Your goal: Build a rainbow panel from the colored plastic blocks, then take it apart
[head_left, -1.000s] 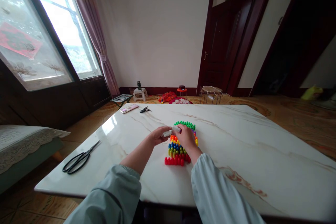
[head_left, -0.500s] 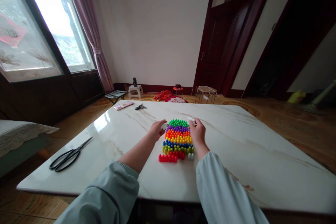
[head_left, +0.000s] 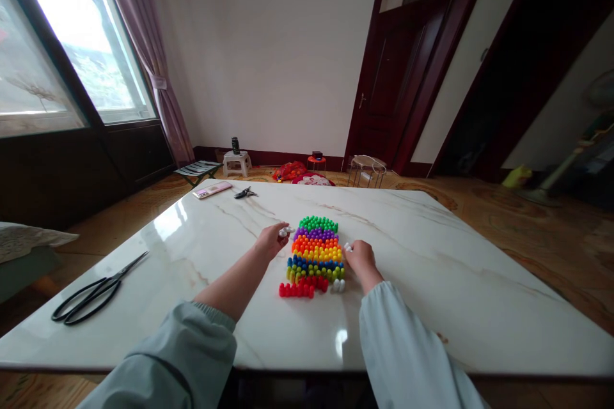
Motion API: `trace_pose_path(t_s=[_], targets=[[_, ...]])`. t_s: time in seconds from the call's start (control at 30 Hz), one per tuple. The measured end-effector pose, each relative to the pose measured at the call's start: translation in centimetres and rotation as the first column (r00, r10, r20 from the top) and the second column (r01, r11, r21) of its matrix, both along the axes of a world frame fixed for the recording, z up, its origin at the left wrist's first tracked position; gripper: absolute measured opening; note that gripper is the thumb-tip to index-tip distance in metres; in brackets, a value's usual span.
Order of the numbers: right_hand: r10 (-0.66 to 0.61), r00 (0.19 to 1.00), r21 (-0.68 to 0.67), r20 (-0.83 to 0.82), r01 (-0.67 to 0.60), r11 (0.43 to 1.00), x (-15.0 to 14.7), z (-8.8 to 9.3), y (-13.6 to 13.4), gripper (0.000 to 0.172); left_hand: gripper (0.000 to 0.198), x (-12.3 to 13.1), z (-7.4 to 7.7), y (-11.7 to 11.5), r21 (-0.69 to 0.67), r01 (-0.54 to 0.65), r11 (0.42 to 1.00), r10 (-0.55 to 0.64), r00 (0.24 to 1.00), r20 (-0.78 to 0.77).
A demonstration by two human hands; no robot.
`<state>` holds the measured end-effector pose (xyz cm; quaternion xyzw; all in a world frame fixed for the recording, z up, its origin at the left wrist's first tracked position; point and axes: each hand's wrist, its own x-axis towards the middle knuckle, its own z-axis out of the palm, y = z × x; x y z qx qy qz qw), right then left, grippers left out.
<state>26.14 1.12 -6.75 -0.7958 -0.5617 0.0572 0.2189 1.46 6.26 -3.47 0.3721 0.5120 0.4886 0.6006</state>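
Observation:
Rows of small, shiny, bead-like plastic pieces in green, purple, orange, yellow, blue and olive form a colourful block (head_left: 316, 246) on the table. Red pieces (head_left: 296, 291) lie along its near edge, beside a few white pieces (head_left: 338, 285). My left hand (head_left: 272, 241), just left of the block, is closed on some white bead pieces (head_left: 286, 231). On the other side, my right hand (head_left: 361, 257) pinches a smaller white bead piece (head_left: 348, 247) close to the yellow rows. How the fingertips grip is too small to make out.
The white marble-patterned table (head_left: 432, 281) holds black-handled scissors (head_left: 98, 291) at the left. Toward its far edge lie a phone (head_left: 212, 190) and dark pliers (head_left: 245, 193). Beyond stand a white stool (head_left: 236, 163) and a round stool (head_left: 367, 166).
My right hand has come down and nearer along the block's right side, from the green rows to the yellow. My left hand still holds white pieces; the view has shifted slightly right.

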Motion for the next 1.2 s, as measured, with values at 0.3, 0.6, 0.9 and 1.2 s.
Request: trace_pose_path(t_s=[0.3, 0.6, 0.9, 1.2], targets=[[-0.045, 0.999, -0.101, 0.009, 0.046, 0.994, -0.1, 2.8, -0.7, 0.015, 0.012, 1.3, 1.7, -1.9, -0.142, 0.027, 0.989, 0.003, 0.978, 0.209], [0.460, 0.861, 0.358, -0.218, -0.368, 0.858, -5.2, 5.9, -1.2, 0.033, 0.014, 3.3, 2.1, -3.3, 0.014, 0.209, 0.978, -0.203, 0.929, 0.309], [0.616, 0.773, 0.525, -0.152, -0.465, 0.713, -6.9, 5.9, -1.1, 0.021, 0.011, 3.5, 2.8, -3.8, 0.034, 0.208, 0.977, -0.208, 0.922, 0.326], [-0.043, 0.952, 0.329, -0.303, 0.146, 0.933, -1.6, 3.6, 1.0, 0.015, 0.018, 1.8, 2.3, -2.2, 0.031, 0.141, 0.990, -0.143, 0.985, 0.097]])
